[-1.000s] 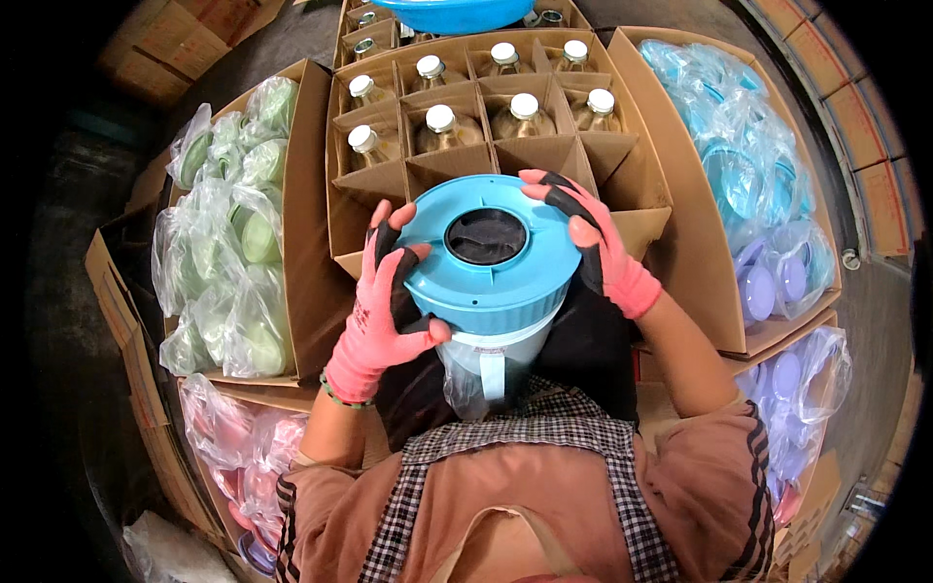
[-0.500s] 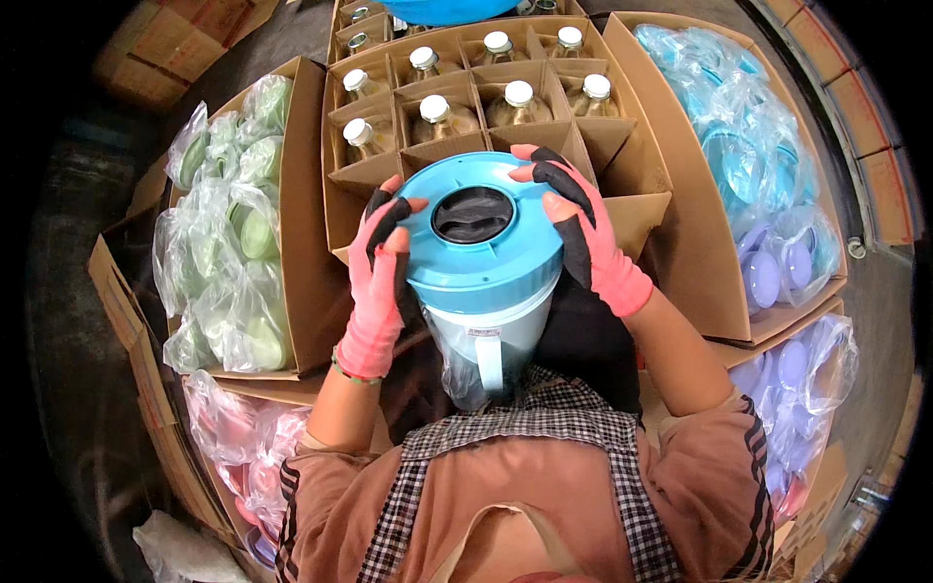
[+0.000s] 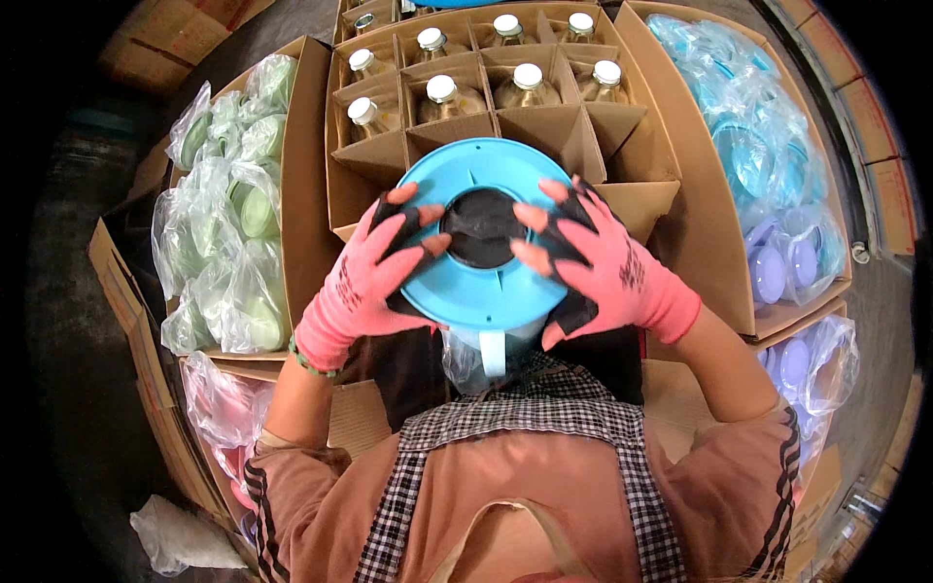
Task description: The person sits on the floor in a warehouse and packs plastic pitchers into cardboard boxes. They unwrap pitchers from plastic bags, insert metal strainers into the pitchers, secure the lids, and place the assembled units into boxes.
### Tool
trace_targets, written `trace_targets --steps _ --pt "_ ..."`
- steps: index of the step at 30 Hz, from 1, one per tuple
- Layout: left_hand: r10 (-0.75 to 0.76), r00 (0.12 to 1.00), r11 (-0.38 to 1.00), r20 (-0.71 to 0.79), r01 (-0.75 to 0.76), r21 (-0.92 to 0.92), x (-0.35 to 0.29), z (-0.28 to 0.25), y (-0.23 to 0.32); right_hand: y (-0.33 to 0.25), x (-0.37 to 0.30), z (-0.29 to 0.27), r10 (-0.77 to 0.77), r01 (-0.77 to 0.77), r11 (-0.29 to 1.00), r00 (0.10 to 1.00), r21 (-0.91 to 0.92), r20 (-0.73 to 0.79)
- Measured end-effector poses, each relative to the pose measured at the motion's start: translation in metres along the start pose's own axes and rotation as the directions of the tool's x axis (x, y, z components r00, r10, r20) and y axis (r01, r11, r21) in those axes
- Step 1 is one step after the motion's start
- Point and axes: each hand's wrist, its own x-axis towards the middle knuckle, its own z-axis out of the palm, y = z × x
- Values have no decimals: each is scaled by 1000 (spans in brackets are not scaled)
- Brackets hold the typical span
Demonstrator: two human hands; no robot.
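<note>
1. Since half a second ago, your hands have moved in from the rim of the blue lid (image 3: pixel 474 299) and over its top; the lid now faces up more squarely, showing less of the pale jug (image 3: pixel 521 340) below.
2. Your left hand (image 3: pixel 374 262) lies back up, fingers splayed inward, two tips by the left edge of the black centre (image 3: pixel 484 228), thumb low at the rim.
3. Your right hand (image 3: pixel 614 264) mirrors it: wrist out to the side, fingertips at the centre's right edge, thumb pointing down beside the lid.
4. Each grip is spread and touching the lid; you cannot tell from this view whether either squeezes it or merely rests there.
5. The lid sits on the jug in front of your apron (image 3: pixel 525 418), just short of the divided carton (image 3: pixel 637 206) of bottles (image 3: pixel 528 89).
6. The lid hides most of the jug; its handle (image 3: pixel 493 355) and some clear plastic (image 3: pixel 465 361) show below. Its base is hard to make out.
7. Your fingertips look slightly blurred, and the blue basin (image 3: pixel 442 3) is cut off at the top.
</note>
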Motion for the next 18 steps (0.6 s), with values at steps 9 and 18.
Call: trace_targets --steps 9,18 --pt "-678 677 581 -287 254 -773 17 49 -1 27 28 50 707 -35 399 648 916 -284" --pt "-803 509 517 -309 339 -786 13 48 -2 30 55 36 844 -129 95 536 987 -11"
